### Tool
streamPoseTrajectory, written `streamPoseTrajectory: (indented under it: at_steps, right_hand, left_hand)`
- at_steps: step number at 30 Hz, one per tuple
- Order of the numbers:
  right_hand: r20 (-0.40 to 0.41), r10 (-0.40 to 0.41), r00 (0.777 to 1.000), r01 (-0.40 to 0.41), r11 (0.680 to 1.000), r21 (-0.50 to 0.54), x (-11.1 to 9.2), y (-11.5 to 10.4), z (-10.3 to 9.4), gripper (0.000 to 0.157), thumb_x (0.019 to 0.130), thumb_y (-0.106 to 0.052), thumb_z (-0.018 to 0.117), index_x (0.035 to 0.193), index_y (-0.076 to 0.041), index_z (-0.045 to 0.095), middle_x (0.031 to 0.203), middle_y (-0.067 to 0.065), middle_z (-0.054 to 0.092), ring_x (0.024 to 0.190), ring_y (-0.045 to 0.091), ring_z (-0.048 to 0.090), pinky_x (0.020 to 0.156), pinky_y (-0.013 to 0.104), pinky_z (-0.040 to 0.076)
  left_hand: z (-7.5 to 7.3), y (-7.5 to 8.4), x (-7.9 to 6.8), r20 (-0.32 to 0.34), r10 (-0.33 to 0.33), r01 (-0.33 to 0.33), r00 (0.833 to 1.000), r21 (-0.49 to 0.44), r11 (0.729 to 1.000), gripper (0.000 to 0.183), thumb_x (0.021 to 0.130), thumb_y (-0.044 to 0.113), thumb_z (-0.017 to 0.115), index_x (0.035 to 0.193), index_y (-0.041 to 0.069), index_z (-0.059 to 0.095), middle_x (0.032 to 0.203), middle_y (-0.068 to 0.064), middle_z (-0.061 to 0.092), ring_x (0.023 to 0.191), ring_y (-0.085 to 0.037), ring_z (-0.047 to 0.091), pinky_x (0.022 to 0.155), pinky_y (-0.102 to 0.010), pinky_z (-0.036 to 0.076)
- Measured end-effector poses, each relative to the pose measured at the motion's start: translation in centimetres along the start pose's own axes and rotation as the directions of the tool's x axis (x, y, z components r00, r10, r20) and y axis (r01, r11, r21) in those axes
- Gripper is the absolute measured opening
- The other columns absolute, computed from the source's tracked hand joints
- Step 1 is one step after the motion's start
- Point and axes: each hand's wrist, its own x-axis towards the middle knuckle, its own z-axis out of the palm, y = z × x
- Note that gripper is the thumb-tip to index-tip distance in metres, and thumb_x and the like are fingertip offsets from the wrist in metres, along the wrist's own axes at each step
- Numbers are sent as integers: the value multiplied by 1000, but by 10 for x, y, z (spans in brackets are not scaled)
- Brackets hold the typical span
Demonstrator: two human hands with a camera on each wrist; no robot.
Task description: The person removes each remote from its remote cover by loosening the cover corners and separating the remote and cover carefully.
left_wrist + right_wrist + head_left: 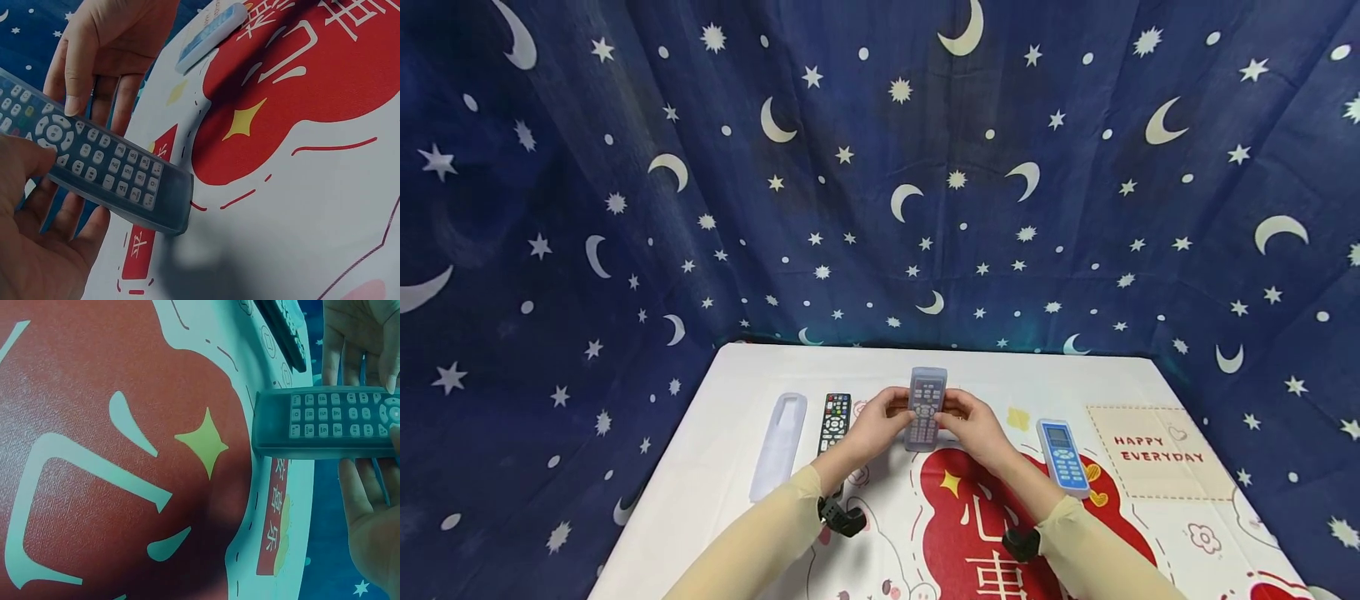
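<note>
Translucent cover (174, 205) encloses the remote (928, 395); left hand (880, 422) and right hand (981, 423) grip opposite long edges, thumbs on front.

My head camera looks forward and down across the tabletop (850, 371). Both wrist views share the remote (122, 164), up close.

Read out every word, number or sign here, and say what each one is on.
"HAPPY EVERYDAY": tan patch on the tablecloth.
"心": red patch on the tablecloth; other characters there are cut off or unclear.
"喜乐": red strip on the tablecloth; the rest is partly hidden.
Held remote, black remote, blue-and-white remote: button labels too small or blurred to read.
</note>
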Motion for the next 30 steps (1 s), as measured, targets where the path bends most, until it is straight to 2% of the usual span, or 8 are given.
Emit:
streamPoseTrajectory:
  at_steps: [4, 9, 13, 17, 20, 23, 27, 30]
  right_hand:
    - [15, -10, 1000, 10, 999, -33, -5, 3, -1, 36, 98, -14, 69, 134, -10, 65, 118, 3, 69, 109, 22, 63, 98, 40, 54]
    - [42, -48, 998, 52, 995, -89, -9, 2, -1, 34, 98, -13, 68, 132, -9, 66, 114, 3, 69, 106, 22, 62, 96, 42, 54]
    - [64, -49, 997, 56, 990, -126, -11, 2, -3, 34, 97, -12, 69, 131, -11, 67, 115, 2, 69, 108, 23, 62, 97, 45, 54]
    - [122, -48, 991, 62, 991, -122, -15, 5, -6, 34, 97, -13, 70, 131, -13, 67, 119, 3, 69, 113, 25, 63, 98, 46, 54]
    - [169, -83, 982, 105, 986, -126, -19, 7, -10, 34, 97, -14, 70, 131, -14, 67, 123, 3, 67, 115, 26, 62, 99, 43, 54]
    - [223, -116, 968, 142, 984, -105, -22, 7, -12, 34, 97, -12, 69, 131, -13, 67, 125, 5, 66, 117, 28, 61, 99, 40, 53]
    - [274, -117, 955, 144, 986, -82, -25, 7, -12, 29, 96, -11, 70, 125, -16, 70, 125, 5, 65, 118, 29, 60, 99, 36, 53]
    - [295, -117, 948, 145, 987, -76, -29, 7, -12, 25, 95, -13, 72, 119, -19, 71, 124, 4, 64, 117, 27, 60, 97, 32, 54]
  left_hand:
    - [1, -1, -5, 22, -8, 8, 1000, 6, 1000, 36, 102, 18, 64, 136, 6, 59, 124, -6, 66, 117, -23, 61, 103, -43, 49]
    - [-2, 0, -11, 56, -38, 38, 998, 2, 999, 37, 103, 20, 63, 137, 4, 60, 126, -7, 66, 121, -25, 60, 103, -43, 50]
    - [-5, -1, -14, 86, -72, 78, 994, -74, 994, 36, 103, 16, 60, 137, 2, 60, 129, -10, 64, 122, -28, 60, 99, -41, 53]
    - [-5, 3, -21, 99, -115, 132, 988, -185, 974, 33, 102, 11, 53, 132, -1, 63, 129, -13, 64, 124, -31, 59, 99, -47, 53]
    - [-4, 7, -25, 96, -162, 182, 982, -265, 947, 35, 100, 12, 51, 129, -4, 63, 129, -15, 64, 125, -35, 58, 99, -51, 52]
    - [-4, 8, -29, 97, -229, 248, 968, -307, 919, 41, 100, 17, 55, 133, -7, 59, 129, -17, 63, 123, -38, 58, 95, -50, 55]
    - [-4, 7, -37, 142, -330, 359, 933, -357, 862, 52, 100, 24, 61, 139, -9, 51, 128, -19, 59, 112, -36, 65, 84, -42, 60]
    - [-4, 5, -41, 208, -373, 427, 904, -426, 797, 52, 101, 24, 62, 137, -11, 50, 127, -26, 61, 99, -31, 72, 79, -36, 61]
